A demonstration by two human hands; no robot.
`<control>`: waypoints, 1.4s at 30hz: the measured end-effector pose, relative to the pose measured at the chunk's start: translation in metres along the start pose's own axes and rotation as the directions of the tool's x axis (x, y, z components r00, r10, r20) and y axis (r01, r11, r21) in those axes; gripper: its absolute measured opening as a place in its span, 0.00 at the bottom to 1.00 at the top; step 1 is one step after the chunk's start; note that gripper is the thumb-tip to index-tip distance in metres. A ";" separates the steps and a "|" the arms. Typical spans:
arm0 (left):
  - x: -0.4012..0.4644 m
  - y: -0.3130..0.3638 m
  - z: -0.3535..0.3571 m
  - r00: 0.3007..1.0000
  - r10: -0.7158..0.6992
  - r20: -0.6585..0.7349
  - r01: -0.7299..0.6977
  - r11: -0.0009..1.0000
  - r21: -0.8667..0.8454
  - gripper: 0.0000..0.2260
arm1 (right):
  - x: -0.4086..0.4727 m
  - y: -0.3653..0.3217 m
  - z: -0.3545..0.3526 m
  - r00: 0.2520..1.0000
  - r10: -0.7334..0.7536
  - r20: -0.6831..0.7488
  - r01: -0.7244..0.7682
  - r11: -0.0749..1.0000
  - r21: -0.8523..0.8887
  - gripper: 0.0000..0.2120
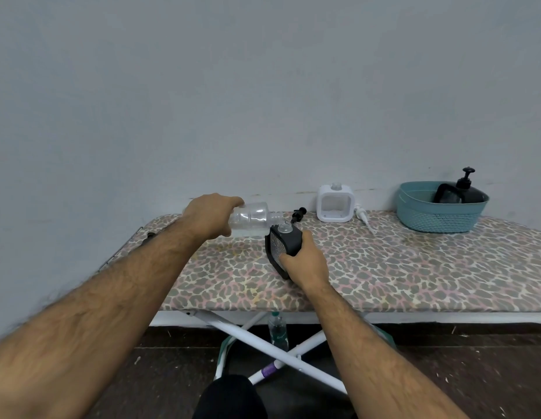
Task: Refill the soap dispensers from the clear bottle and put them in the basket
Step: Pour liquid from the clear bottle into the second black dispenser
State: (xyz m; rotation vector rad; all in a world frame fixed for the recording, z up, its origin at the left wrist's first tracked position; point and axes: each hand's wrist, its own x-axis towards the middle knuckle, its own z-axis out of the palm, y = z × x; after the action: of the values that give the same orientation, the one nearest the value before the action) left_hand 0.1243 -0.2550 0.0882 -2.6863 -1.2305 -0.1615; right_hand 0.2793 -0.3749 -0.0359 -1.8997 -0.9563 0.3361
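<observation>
Right hand [305,261] around black dispenser [282,247]

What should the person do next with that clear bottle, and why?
Probably tip the clear bottle a little further: the left hand holds it sideways, mouth at the open neck of the black dispenser steadied by the right hand.

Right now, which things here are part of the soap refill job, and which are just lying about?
Job: clear bottle in left hand; black dispenser in right hand; black pump; white dispenser; white pump; basket holding a filled dispenser.

Lying about: bottle on the floor.
</observation>
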 end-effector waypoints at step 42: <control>0.005 -0.003 0.003 1.000 0.000 -0.004 0.000 1.000 0.016 0.31 | 0.000 0.000 0.001 1.000 -0.004 -0.004 0.004 1.000 -0.028 0.24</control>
State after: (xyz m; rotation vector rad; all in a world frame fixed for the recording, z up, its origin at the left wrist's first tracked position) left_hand 0.1253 -0.2483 0.0869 -2.6710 -1.2250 -0.1563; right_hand 0.2788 -0.3744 -0.0361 -1.9227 -0.9667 0.3176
